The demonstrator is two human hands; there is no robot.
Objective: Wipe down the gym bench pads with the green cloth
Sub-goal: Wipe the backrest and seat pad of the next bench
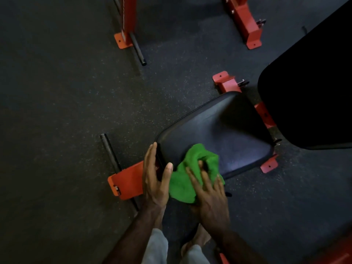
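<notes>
A black padded seat pad (219, 128) of a gym bench lies below me, on a red metal frame. The crumpled green cloth (182, 185) rests on the pad's near corner. My right hand (209, 195) presses down on the cloth, fingers spread over and into its folds. My left hand (155, 176) grips the pad's near left edge, thumb on top and fingers down the side. A larger black back pad (312, 88) rises at the right, dark and mostly in shadow.
Red frame feet (125, 181) with black bars (110, 153) stick out to the left of the seat. Another red frame (245, 23) stands at the back on the dark speckled rubber floor (66, 92). My legs and a bare foot (198, 239) are below the seat.
</notes>
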